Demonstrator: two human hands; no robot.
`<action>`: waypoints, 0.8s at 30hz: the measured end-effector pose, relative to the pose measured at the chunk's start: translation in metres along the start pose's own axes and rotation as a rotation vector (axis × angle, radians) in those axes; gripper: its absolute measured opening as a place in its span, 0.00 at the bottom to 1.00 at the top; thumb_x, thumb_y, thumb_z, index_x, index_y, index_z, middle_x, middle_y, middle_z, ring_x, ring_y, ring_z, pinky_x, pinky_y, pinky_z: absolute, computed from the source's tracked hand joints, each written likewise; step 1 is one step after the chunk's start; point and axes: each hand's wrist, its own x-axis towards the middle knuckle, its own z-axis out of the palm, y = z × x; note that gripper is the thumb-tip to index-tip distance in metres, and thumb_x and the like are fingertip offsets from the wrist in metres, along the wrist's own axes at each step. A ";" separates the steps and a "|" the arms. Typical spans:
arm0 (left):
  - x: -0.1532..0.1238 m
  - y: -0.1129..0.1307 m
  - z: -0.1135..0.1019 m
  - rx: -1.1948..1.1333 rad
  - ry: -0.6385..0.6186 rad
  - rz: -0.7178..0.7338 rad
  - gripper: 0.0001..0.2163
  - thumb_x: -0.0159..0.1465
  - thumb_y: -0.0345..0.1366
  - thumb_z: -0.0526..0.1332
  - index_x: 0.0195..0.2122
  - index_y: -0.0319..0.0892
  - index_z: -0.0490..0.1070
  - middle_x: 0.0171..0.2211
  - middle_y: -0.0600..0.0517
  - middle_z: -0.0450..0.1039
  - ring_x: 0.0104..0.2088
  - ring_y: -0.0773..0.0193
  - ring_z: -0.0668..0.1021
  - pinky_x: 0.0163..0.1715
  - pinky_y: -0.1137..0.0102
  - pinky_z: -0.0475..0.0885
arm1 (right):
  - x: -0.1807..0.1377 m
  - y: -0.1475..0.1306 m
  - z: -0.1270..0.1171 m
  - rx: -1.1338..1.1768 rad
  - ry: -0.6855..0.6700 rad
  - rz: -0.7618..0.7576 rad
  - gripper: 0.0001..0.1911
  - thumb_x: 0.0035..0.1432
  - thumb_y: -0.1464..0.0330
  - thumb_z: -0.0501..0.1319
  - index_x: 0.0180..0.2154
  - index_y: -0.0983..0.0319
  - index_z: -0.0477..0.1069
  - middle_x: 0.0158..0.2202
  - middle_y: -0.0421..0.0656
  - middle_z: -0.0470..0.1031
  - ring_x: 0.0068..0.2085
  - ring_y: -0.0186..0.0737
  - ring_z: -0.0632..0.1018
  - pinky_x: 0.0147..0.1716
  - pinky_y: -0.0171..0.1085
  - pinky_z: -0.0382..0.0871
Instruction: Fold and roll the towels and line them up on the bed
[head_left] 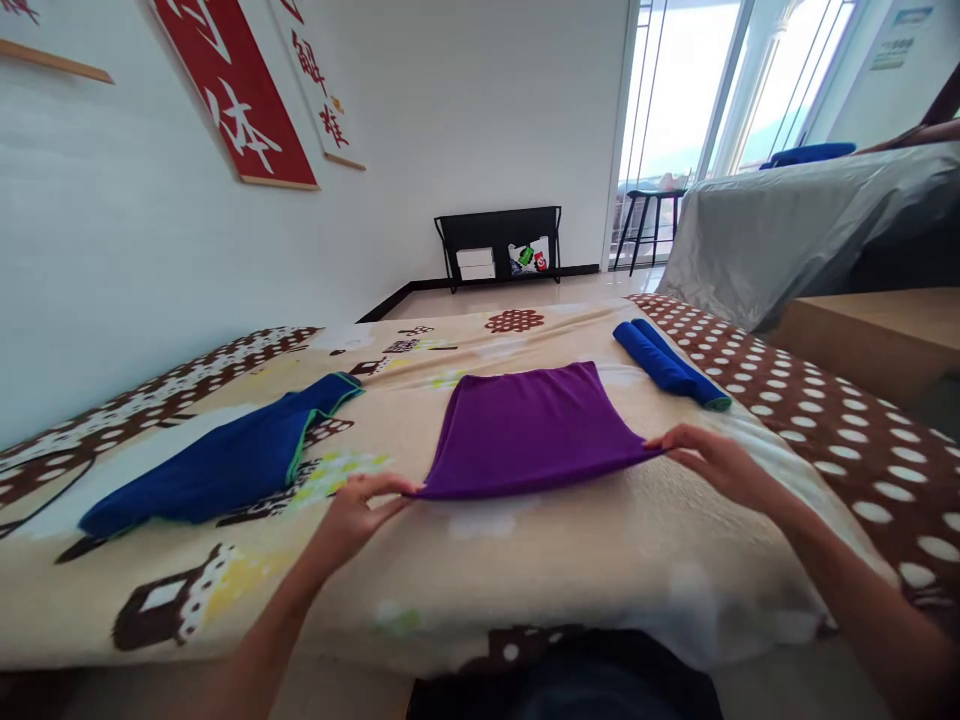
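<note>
Head view: the left hand (367, 508) and right hand (712, 460) each pinch a near corner of the purple cloth (529, 425), which lies on a patterned blanket (442, 580) between a loose blue cloth (217, 465), left, and rolled blue fabric (660, 362), right.

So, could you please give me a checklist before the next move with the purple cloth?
1. Left hand pinching the near left corner of the purple cloth: ok.
2. Right hand pinching its near right corner: ok.
3. Blue rolls apart from the purple cloth: ok.
4. Blue cloth at left lying flat and square: not ok, bunched.
5. Underside of the purple cloth smooth: cannot tell, hidden.
</note>
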 end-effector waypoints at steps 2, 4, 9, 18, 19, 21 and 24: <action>-0.025 -0.007 0.024 0.040 0.016 0.022 0.08 0.63 0.42 0.62 0.35 0.49 0.80 0.40 0.52 0.83 0.43 0.56 0.82 0.47 0.62 0.72 | -0.026 0.004 0.021 -0.019 -0.004 0.027 0.17 0.67 0.53 0.55 0.44 0.57 0.72 0.51 0.48 0.78 0.52 0.48 0.78 0.55 0.49 0.71; -0.040 -0.008 0.033 0.096 0.073 0.046 0.08 0.64 0.41 0.61 0.36 0.50 0.80 0.42 0.52 0.83 0.46 0.56 0.81 0.48 0.61 0.70 | -0.041 0.004 0.030 -0.025 0.016 0.037 0.17 0.67 0.53 0.54 0.45 0.56 0.73 0.52 0.47 0.78 0.53 0.49 0.78 0.55 0.49 0.71; -0.063 0.004 0.026 0.287 0.158 0.163 0.08 0.67 0.39 0.59 0.38 0.54 0.78 0.44 0.55 0.82 0.47 0.56 0.81 0.48 0.60 0.62 | -0.063 -0.001 0.025 -0.079 0.029 0.042 0.16 0.67 0.54 0.54 0.48 0.54 0.73 0.55 0.44 0.77 0.55 0.48 0.78 0.56 0.48 0.72; -0.105 0.008 0.036 0.434 0.046 0.275 0.11 0.67 0.34 0.57 0.41 0.56 0.78 0.47 0.56 0.82 0.50 0.56 0.79 0.48 0.58 0.59 | -0.107 -0.002 0.031 -0.193 -0.014 -0.017 0.18 0.69 0.58 0.52 0.50 0.54 0.77 0.56 0.45 0.75 0.59 0.49 0.74 0.58 0.50 0.70; -0.104 0.015 0.036 0.454 0.045 0.267 0.10 0.66 0.34 0.58 0.40 0.55 0.78 0.48 0.56 0.81 0.52 0.54 0.78 0.49 0.56 0.59 | -0.106 -0.006 0.029 -0.219 0.001 -0.021 0.18 0.68 0.57 0.53 0.50 0.53 0.77 0.56 0.45 0.75 0.60 0.49 0.73 0.58 0.51 0.69; -0.093 0.038 0.039 0.467 0.075 0.241 0.08 0.64 0.36 0.58 0.36 0.53 0.78 0.49 0.55 0.81 0.53 0.52 0.77 0.51 0.53 0.59 | -0.094 -0.018 0.028 -0.262 0.055 -0.030 0.18 0.67 0.56 0.55 0.52 0.53 0.76 0.57 0.45 0.75 0.60 0.50 0.72 0.59 0.52 0.68; -0.055 0.083 0.063 0.375 0.115 0.180 0.12 0.66 0.34 0.53 0.40 0.50 0.77 0.52 0.51 0.79 0.54 0.54 0.77 0.55 0.52 0.61 | -0.057 -0.050 0.047 -0.284 0.183 -0.050 0.20 0.67 0.56 0.55 0.55 0.54 0.72 0.56 0.46 0.76 0.59 0.50 0.74 0.60 0.52 0.66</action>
